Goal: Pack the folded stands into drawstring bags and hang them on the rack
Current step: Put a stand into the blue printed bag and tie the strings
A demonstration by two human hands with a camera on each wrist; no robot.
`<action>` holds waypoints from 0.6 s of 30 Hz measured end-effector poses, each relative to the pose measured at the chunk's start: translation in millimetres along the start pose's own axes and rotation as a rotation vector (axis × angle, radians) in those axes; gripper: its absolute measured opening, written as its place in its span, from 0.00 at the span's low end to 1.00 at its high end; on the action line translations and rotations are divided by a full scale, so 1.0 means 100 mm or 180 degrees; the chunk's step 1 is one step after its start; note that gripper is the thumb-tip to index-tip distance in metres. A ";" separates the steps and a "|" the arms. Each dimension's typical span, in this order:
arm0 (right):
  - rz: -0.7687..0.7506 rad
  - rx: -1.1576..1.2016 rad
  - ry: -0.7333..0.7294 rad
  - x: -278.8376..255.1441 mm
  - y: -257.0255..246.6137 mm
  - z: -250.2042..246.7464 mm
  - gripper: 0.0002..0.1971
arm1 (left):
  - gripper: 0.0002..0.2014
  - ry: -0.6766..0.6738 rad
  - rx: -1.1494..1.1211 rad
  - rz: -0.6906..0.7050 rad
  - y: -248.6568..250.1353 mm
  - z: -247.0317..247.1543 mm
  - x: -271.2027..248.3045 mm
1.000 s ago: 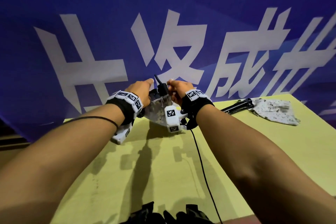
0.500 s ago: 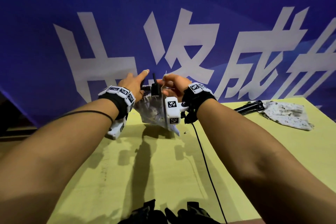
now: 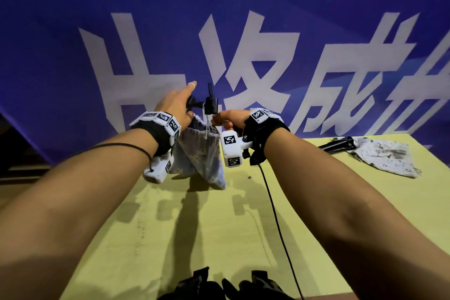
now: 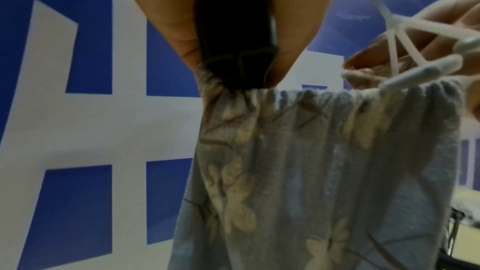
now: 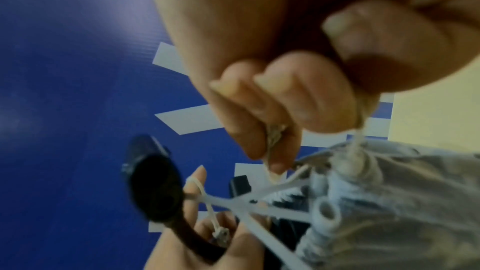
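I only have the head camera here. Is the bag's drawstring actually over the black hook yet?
Observer: Yes. In the right wrist view the white cord is looped round the stem of the black hook.
Operator: What is the right hand gripping?
Observer: The right hand pinches a strand of that cord between curled fingers, just above the gathered mouth of the bag.
Operator: And the left?
Observer: In the left wrist view the left hand pinches a black piece at the bag's puckered edge. I cannot tell what it is.
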State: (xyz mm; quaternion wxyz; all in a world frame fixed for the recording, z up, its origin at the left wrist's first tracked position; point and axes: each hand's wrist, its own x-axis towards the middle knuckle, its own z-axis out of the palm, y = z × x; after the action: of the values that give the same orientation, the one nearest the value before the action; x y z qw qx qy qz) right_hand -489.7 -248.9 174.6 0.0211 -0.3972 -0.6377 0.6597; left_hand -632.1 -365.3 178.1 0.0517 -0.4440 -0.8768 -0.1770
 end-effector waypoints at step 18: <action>-0.0487 -0.1255 0.0496 0.00 0.08 -0.07 0.07 | 0.41 -0.0048 0.0252 -0.0006 0.02 0.00 -0.01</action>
State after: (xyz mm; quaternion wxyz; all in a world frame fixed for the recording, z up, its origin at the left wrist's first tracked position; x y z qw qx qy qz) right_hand -481.8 -244.4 168.8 0.0422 -0.3938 -0.7790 0.4861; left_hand -630.3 -364.7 178.3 0.0624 -0.4422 -0.8839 -0.1389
